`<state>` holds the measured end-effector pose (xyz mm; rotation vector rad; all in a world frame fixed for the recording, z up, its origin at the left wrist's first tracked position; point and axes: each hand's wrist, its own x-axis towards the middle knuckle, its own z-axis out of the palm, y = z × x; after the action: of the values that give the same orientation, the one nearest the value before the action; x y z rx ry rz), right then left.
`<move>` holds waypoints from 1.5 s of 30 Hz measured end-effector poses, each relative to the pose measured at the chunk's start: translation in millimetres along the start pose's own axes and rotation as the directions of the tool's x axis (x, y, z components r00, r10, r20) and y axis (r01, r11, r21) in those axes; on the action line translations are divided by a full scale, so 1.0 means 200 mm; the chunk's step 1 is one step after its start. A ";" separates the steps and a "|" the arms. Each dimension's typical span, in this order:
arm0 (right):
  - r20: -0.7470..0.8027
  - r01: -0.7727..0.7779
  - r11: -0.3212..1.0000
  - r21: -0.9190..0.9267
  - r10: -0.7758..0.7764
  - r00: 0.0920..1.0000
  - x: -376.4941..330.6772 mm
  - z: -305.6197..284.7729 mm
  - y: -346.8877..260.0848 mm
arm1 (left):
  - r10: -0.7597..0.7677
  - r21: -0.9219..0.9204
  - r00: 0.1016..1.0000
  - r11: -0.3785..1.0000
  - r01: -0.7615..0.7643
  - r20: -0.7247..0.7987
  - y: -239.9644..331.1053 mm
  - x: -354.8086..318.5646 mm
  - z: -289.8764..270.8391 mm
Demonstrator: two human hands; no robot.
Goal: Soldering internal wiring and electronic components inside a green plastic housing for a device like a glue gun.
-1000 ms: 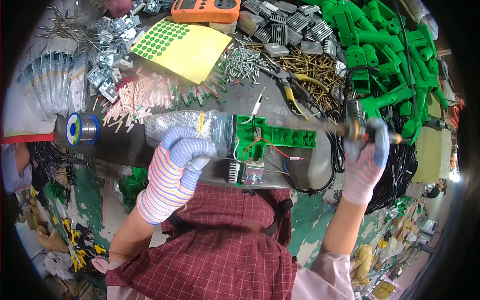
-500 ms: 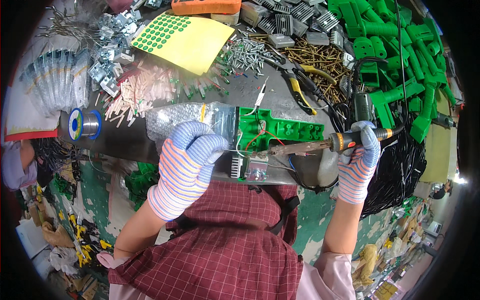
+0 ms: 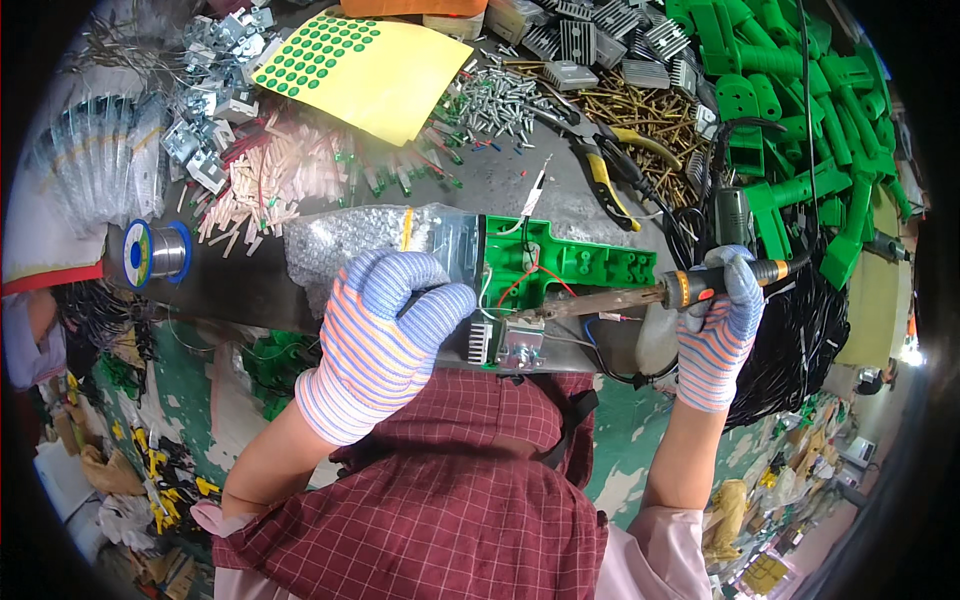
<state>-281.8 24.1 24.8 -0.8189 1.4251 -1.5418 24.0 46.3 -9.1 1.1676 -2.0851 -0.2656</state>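
My right hand (image 3: 722, 320), in a striped knit glove, grips the black and orange handle of a soldering iron (image 3: 692, 286). The iron's tip reaches left to the lower edge of an open green plastic housing (image 3: 600, 264) with red and white wires in it. Beside the tip sit a small finned heat sink (image 3: 480, 343) and a metal bracket (image 3: 522, 346). My left hand (image 3: 385, 315), gloved alike, is closed in a pinch left of these parts. A thin strand of solder wire seems to run to it from the solder spool (image 3: 170, 252); its end is hard to make out.
Bubble wrap (image 3: 345, 245) lies left of the housing. Behind are pliers (image 3: 603, 185), a yellow sticker sheet (image 3: 400, 85), small white sleeves (image 3: 262, 190), brass-coloured screws (image 3: 640, 115) and heat sinks (image 3: 655, 40). Green housings (image 3: 790, 110) are piled at the right, near black cables (image 3: 790, 350).
My left hand has moved slightly right, nearer the iron's tip. The iron and housing appear shifted a little to the right; the whole view has moved slightly too.
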 end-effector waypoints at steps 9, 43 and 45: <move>0.064 -0.048 0.998 0.037 0.045 0.997 -0.01 -0.04 0.00 | 0.018 0.004 1.000 1.000 -0.018 0.022 0.00 0.00 0.01; 0.157 -0.053 0.996 0.074 0.041 0.987 0.00 -0.11 0.01 | -0.365 -0.371 0.921 0.881 0.294 -0.138 0.04 0.09 -0.03; 0.164 -0.049 0.995 0.081 0.035 0.986 -0.01 -0.11 0.01 | -0.365 -0.360 0.921 0.884 0.297 -0.136 0.03 0.16 -0.05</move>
<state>-299.9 34.0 20.2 -0.8378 1.2425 -1.4587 16.1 25.1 17.5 1.2779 -1.5798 -0.6138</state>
